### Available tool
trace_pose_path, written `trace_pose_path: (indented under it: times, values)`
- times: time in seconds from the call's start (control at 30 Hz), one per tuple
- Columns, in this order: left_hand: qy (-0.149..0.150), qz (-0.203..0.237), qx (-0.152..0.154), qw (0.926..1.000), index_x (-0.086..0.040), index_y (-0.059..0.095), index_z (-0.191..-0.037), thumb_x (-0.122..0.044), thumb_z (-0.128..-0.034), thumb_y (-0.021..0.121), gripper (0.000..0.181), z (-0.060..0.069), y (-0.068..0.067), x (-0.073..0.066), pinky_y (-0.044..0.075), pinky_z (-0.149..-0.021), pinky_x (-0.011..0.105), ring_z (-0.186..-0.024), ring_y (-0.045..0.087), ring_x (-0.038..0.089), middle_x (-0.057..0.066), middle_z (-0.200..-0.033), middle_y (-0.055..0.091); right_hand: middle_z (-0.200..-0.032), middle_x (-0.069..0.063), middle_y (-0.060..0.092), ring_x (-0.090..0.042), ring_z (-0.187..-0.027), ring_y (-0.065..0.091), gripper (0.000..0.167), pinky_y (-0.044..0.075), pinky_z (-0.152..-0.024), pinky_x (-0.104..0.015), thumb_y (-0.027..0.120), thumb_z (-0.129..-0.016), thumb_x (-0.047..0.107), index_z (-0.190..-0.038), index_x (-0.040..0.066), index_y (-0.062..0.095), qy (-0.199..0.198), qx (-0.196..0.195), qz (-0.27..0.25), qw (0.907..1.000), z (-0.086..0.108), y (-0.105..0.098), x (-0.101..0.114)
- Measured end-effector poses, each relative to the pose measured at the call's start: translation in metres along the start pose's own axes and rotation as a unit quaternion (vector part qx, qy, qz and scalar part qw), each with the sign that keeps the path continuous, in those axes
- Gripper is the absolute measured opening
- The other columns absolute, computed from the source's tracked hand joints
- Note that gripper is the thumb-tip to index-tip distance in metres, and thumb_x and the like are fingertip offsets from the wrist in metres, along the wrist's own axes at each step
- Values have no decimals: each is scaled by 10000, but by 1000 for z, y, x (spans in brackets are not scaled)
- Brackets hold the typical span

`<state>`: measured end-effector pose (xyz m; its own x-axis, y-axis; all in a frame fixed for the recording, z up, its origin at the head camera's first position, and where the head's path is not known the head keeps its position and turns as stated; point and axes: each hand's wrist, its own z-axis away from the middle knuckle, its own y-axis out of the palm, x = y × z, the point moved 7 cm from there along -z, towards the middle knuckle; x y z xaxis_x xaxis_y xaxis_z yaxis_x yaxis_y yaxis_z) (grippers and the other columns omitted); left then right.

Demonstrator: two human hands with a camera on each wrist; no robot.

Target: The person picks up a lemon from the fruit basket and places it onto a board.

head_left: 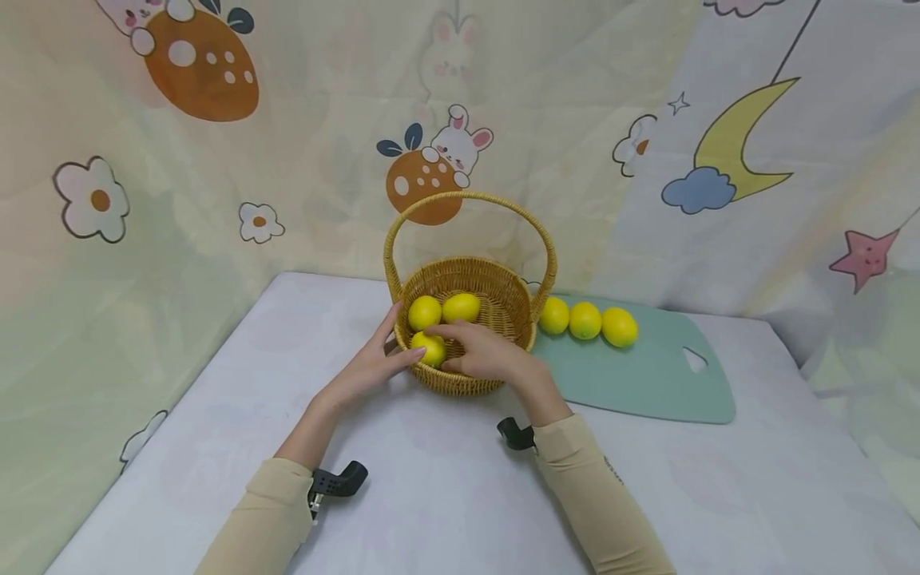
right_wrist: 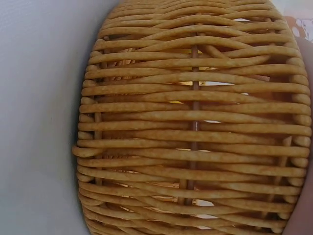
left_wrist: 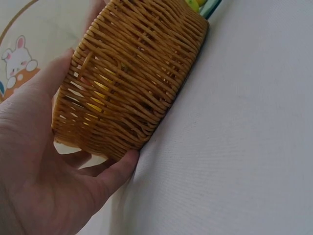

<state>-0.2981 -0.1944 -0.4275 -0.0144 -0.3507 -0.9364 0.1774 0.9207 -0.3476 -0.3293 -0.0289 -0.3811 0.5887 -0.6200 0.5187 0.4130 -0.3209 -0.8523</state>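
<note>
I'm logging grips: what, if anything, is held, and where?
The left hand holds the basket by its left side; whether the right hand grips the front lemon is unclear.

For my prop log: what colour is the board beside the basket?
The board is a muted blue-green, seen best in the head view.

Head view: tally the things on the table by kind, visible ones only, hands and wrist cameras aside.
Lemons: 6 (3 inside the basket, 3 on the board)
Wicker basket: 1
Green cutting board: 1
Total: 8
</note>
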Motion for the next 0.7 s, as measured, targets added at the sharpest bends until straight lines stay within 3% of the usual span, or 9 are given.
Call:
trace_pose_path:
  times: [0.17, 0.37, 0.6, 0.7]
  values:
    - [-18, 17, -7, 10000, -559, -6, -1519, -598, -870, 665, 934, 0, 1, 1, 218, -1170, 682, -1542, 154, 364, -122, -1676, -43, -1445, 40, 540, -210, -1357, 485, 481, 401, -1146, -458, 678, -939, 212, -1399, 246, 542, -102, -42, -45, 9999, -1, 2, 0]
    - [-39, 32, 24, 10000, -541, -24, -1528, -596, -877, 658, 945, 0, 2, 0, 216, -1171, 681, -1543, 153, 370, -101, -1681, -49, -1224, 9, 618, -218, -1085, 580, 349, 505, -960, -411, 672, -909, 118, -1226, 213, 565, -347, 17, -390, 9986, -1, 3, 2]
    - [-78, 9, -6, 10000, -570, -13, -1515, -606, -871, 660, 932, -2, 0, 2, 201, -1169, 694, -1547, 146, 348, -164, -1665, -48, -1350, 54, 613, -141, -1213, 555, 445, 453, -1086, -373, 615, -917, 99, -1348, 210, 631, -615, 274, -429, 9968, 0, 4, 7]
    - [-56, -10, 15, 10000, -570, -21, -1513, -600, -879, 654, 926, -2, 0, 1, 202, -1168, 694, -1548, 138, 350, -173, -1660, -62, -1283, 58, 641, -150, -1097, 571, 432, 488, -993, -352, 610, -916, 102, -1332, 214, 649, -561, 330, -410, 9970, 0, 4, 5]
